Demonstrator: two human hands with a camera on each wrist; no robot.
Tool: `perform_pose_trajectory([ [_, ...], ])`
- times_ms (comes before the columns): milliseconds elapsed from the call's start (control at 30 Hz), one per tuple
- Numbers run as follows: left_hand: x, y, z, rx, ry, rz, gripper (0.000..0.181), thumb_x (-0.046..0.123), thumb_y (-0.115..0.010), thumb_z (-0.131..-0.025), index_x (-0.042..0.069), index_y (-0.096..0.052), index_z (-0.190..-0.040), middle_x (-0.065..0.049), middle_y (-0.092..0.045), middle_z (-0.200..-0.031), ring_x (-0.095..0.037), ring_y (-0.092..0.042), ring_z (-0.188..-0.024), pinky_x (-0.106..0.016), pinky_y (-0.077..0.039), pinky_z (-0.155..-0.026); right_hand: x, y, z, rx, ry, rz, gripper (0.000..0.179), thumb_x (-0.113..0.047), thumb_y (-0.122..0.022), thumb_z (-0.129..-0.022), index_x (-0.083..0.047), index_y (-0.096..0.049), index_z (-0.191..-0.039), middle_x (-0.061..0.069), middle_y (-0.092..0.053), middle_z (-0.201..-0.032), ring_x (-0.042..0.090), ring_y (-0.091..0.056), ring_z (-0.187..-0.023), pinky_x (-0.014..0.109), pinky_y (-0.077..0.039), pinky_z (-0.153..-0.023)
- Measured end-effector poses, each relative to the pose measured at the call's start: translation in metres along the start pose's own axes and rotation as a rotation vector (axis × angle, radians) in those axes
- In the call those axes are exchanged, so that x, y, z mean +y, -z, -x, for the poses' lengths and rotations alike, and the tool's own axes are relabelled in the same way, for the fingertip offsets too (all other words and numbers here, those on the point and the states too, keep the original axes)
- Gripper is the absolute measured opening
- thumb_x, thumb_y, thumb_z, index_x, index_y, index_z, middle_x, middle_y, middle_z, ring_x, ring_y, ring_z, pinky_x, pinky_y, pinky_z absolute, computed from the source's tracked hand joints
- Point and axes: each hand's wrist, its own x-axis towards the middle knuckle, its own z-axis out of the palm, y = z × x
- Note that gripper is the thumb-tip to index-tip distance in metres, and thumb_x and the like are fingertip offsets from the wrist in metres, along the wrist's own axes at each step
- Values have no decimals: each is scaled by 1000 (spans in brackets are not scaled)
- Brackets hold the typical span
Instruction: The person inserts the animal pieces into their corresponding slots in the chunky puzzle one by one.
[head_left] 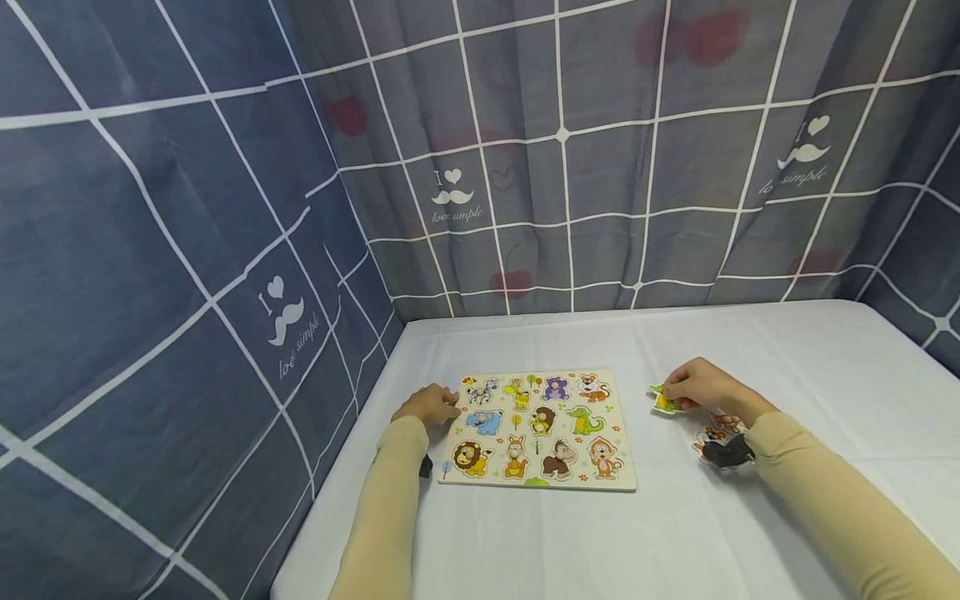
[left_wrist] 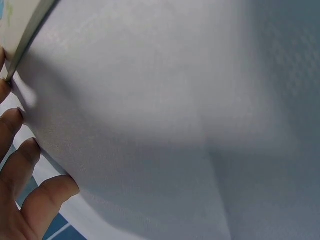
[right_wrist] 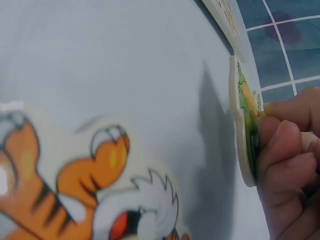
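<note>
A wooden animal puzzle board (head_left: 536, 429) lies flat on the white table, with a zebra, lion, elephant, crocodile and others on its face. My left hand (head_left: 427, 404) rests at the board's left edge. Its fingers (left_wrist: 20, 162) are spread over the cloth, the nearest fingertips right at the board's side. To the right of the board, my right hand (head_left: 701, 387) pinches a green and yellow puzzle piece (right_wrist: 242, 115) between thumb and fingers. The piece is on edge in the right wrist view, its thick pale side showing; part of its face is hidden by the fingers.
Near my right wrist lie a few more puzzle pieces (head_left: 708, 437), partly under the black wrist band (head_left: 727, 452). One is an orange striped tiger piece (right_wrist: 25, 155), large in the right wrist view. A checked curtain (head_left: 517, 167) hangs behind and left of the table (head_left: 525, 542).
</note>
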Motion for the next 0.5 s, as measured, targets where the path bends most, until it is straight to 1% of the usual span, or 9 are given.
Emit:
perform_pose_trajectory([
  [200,-1,1,0,2,2,-2,49,34,-72,-92,14,-64,-136,-8,-50,-153,-33,-48,-139,-51,-42,-113,-4,-6,-5,-25,12,6,19,-9,-66,-93,8,-70,-100,-1,-64,-70,8,-54,-61,21,-49,-54],
  [333,0,2,1,-2,-10,-8,50,33,-71,-92,14,-63,-137,-8,-50,-153,-33,-47,-140,-51,-41,-114,-7,-9,-6,-21,22,-7,18,-8,-66,-93,8,-71,-99,-1,-65,-71,8,-54,-60,21,-49,-54],
  [500,-1,0,-2,-6,-15,-5,50,32,-72,-91,14,-63,-137,-9,-50,-153,-34,-46,-141,-51,-41,-114,-9,-15,-7,-25,35,-24,18,-8,-66,-92,9,-72,-98,-2,-65,-69,8,-55,-59,21,-48,-53],
])
